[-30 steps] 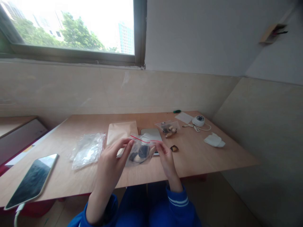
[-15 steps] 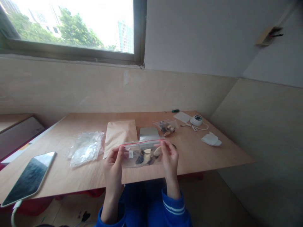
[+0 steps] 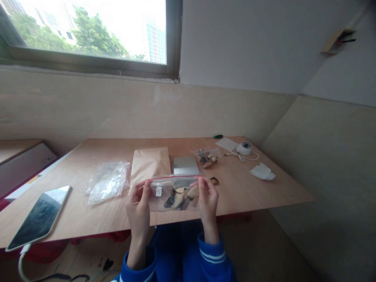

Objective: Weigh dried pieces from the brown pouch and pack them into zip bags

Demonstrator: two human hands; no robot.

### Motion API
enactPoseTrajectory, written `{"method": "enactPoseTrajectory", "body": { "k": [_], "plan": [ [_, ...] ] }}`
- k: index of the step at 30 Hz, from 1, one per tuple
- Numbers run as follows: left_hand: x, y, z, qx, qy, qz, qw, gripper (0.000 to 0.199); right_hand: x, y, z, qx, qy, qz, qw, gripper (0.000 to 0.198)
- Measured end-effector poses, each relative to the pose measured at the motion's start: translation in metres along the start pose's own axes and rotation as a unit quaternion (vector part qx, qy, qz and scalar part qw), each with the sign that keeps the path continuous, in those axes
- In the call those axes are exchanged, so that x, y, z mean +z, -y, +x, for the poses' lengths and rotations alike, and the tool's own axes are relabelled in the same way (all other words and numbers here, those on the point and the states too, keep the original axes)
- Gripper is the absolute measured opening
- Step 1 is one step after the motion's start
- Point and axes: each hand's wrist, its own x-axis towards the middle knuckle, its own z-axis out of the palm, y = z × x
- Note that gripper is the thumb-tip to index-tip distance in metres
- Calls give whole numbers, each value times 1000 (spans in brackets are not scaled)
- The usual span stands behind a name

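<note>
Between my two hands hangs a clear zip bag (image 3: 157, 201) with a red top strip and a small white label. Pale and dark dried slices (image 3: 178, 199) lie inside it; their exact kind I cannot tell. My left hand (image 3: 138, 203) pinches the bag's upper left corner. At the upper right corner, my right hand (image 3: 208, 199) grips it between thumb and fingers. Just beyond the bag is a flat silver-topped device (image 3: 185, 165), partly covered by it. One loose dark-edged slice (image 3: 214, 181) rests on the table near my right hand.
Behind my left hand lie a brown paper pouch (image 3: 151, 162) and crumpled clear bags (image 3: 108, 182). A cabled phone (image 3: 39, 217) sits at the left edge. Rightward are another filled zip bag (image 3: 208, 156), a white camera (image 3: 243, 148) and a crumpled tissue (image 3: 262, 171).
Both hands and the bag have shifted slightly left and a little lower. The loose slice near my right hand now shows more fully.
</note>
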Motion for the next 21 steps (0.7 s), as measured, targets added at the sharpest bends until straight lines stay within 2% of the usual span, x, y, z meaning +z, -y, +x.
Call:
{"method": "enactPoseTrajectory", "body": {
  "k": [4, 10, 16, 21],
  "plan": [
    [-3, -1, 4, -8, 42, 0, 999, 24, -2, -1, 0, 2, -14, 0, 1000, 25],
    [-10, -1, 11, -58, 121, -82, 988, 22, -5, -2, 0, -13, -5, -19, 1000, 26],
    [-4, -2, 5, -48, 66, -63, 995, 24, 8, -1, -4, 13, -38, 4, 999, 29],
    [-12, 3, 6, -70, 100, -54, 991, 28, 6, -5, -4, 10, -24, 6, 1000, 27]
  ]
}}
